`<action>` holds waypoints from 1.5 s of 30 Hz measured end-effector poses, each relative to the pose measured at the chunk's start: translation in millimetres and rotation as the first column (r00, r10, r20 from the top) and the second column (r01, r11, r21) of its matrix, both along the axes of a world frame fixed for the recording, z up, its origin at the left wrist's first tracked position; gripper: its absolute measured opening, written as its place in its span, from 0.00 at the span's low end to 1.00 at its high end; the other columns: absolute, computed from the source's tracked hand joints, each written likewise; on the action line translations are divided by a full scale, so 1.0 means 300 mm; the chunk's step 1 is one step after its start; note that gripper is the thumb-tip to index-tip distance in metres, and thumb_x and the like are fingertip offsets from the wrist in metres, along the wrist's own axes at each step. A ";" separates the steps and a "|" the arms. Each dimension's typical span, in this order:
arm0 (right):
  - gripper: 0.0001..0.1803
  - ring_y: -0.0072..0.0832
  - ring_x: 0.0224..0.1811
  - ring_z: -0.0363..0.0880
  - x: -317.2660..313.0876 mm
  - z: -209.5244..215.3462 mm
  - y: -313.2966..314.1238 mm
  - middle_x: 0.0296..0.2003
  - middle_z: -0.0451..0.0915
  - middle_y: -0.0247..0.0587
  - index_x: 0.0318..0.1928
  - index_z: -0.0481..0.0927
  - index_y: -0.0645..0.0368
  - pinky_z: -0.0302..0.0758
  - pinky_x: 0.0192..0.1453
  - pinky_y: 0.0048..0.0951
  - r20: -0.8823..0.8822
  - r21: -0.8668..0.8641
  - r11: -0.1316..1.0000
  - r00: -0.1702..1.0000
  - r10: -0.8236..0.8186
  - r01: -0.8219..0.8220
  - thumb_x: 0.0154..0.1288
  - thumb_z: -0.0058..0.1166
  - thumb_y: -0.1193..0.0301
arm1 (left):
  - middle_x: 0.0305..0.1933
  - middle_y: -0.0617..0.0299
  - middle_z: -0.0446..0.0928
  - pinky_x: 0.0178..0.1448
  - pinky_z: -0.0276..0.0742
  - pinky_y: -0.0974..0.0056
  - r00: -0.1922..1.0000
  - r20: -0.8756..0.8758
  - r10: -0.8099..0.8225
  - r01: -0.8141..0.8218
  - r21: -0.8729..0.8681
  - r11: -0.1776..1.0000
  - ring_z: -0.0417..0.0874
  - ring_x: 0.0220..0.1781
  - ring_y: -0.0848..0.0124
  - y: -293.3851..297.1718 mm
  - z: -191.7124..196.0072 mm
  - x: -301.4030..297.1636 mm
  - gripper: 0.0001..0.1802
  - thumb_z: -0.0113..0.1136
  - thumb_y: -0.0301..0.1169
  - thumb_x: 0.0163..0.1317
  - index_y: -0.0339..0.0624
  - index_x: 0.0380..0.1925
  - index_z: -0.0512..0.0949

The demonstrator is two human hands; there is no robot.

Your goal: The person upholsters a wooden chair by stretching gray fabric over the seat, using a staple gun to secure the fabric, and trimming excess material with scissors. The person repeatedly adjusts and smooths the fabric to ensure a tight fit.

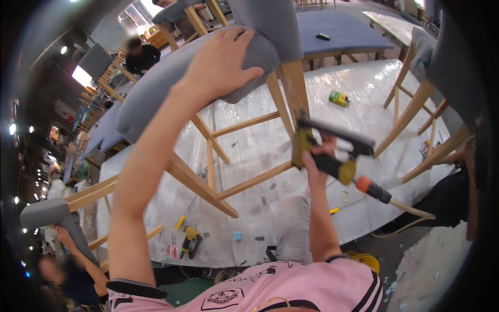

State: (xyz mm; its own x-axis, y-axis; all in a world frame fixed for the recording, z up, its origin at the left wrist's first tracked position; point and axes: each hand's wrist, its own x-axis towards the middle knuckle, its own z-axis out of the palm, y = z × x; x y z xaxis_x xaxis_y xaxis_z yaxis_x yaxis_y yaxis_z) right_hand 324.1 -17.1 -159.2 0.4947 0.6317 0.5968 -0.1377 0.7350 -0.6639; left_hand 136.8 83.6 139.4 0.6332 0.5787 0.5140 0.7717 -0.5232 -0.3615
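A grey upholstered chair (150,99) with pale wooden legs stands tilted in front of me on the plastic-covered table (332,125). My left hand (221,62) lies on its cushioned seat, close to the backrest, fingers spread. In my right hand (319,158) is a yellow-and-black air staple gun (298,148), gripped by its handle beside one wooden leg. An orange coupling (365,184) joins the tool to a pale air hose (413,209). The gun is slightly blurred, and its nose seems near the leg; I cannot tell whether they touch.
Near the table's front edge lie another staple gun (190,242), red-handled scissors (172,250) and a yellow-handled tool (180,222). A green-and-yellow box (339,99) sits farther back. Another chair (426,88) stands at right by a person's arm (462,156). A co-worker (78,270) handles a chair at lower left.
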 end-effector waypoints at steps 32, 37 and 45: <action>0.47 0.50 0.38 0.87 0.498 -1.163 -0.800 0.37 0.87 0.53 0.51 0.82 0.68 0.81 0.46 0.56 -0.270 -0.841 -0.541 0.883 0.383 -0.022 0.67 0.48 0.29 | 0.71 0.53 0.77 0.76 0.69 0.53 0.929 0.205 -0.308 0.369 -0.488 0.791 0.76 0.71 0.51 0.002 0.028 -0.159 0.38 0.48 0.66 0.73 0.50 0.65 0.80; 0.30 0.43 0.33 0.90 0.487 -1.079 -0.730 0.35 0.89 0.49 0.48 0.83 0.67 0.82 0.38 0.49 -0.036 -0.859 -0.425 0.794 0.606 0.285 0.68 0.61 0.47 | 0.70 0.54 0.77 0.77 0.68 0.54 0.991 0.128 0.043 0.030 -0.522 0.852 0.76 0.71 0.53 -0.174 0.074 -0.421 0.36 0.50 0.63 0.74 0.50 0.69 0.77; 0.22 0.23 0.30 0.86 0.464 -0.816 -0.549 0.38 0.88 0.39 0.52 0.84 0.64 0.76 0.27 0.26 0.124 -0.990 0.128 0.785 0.607 0.058 0.73 0.59 0.56 | 0.78 0.54 0.68 0.81 0.59 0.59 0.112 0.985 0.132 0.336 -0.163 0.928 0.66 0.79 0.62 -0.704 -0.346 -0.827 0.35 0.42 0.56 0.80 0.44 0.74 0.70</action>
